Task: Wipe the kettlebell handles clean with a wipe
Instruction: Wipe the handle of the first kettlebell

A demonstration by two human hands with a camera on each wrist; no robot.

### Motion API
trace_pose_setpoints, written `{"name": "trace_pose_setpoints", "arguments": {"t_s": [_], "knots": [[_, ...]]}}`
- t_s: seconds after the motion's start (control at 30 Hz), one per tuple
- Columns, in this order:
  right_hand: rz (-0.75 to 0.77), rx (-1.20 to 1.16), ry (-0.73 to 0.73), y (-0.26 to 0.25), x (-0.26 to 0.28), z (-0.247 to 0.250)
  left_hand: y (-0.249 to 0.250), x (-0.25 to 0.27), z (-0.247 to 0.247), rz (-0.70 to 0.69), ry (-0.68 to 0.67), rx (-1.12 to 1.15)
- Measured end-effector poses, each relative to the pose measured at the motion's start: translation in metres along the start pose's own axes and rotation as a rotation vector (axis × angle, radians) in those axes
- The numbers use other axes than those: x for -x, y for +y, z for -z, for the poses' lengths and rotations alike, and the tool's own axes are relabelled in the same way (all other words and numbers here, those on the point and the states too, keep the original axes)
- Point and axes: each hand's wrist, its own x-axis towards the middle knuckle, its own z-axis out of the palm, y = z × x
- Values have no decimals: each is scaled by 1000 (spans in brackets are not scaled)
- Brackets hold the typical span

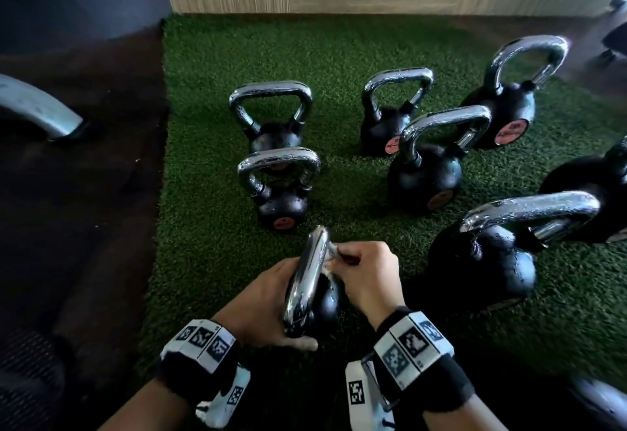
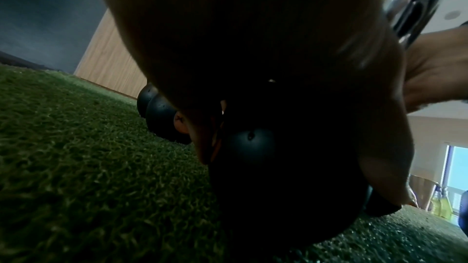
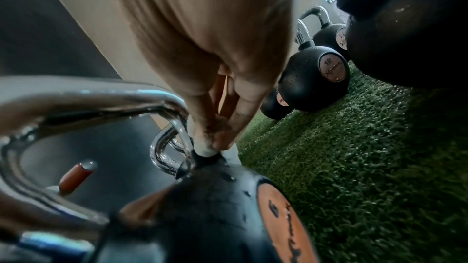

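Right grip (image 1: 368, 276) is pinching the wipe (image 3: 205, 148) against the handle (image 1: 307, 279); I'm seeing left grip (image 1: 268, 305) beside it, wrapping the kettlebell (image 3: 215, 213).

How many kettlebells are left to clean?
None looks finished for sure. The left hand steadies the nearest kettlebell while the right hand rubs the wipe down its handle's far leg. The other kettlebells, like this one, still show droplets on their handles, so most remain.
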Motion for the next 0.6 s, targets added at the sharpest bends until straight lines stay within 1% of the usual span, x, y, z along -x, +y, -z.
{"name": "trace_pose_setpoints", "arguments": {"t_s": [0.1,0.2,0.27,0.33,0.4,0.47,0.6], "knots": [[43,-55,56,-2,0,0,-1,-1,1,-31,-18,-43],[5,-63,40,-4,1,1,2,-3,2,25,-27,-18],[21,-72,42,-9,-1,5,2,-4,2,29,-34,-13],[128,-103,93,-16,-1,8,2,-5,5,30,-54,-5],[282,-92,141,-22,4,9,2,-7,9,57,-86,60],[405,-91,139,-24,11,8,0,-7,12,71,-105,104],[510,-40,93,-29,8,13,-1,-7,12,82,-111,122]]}}
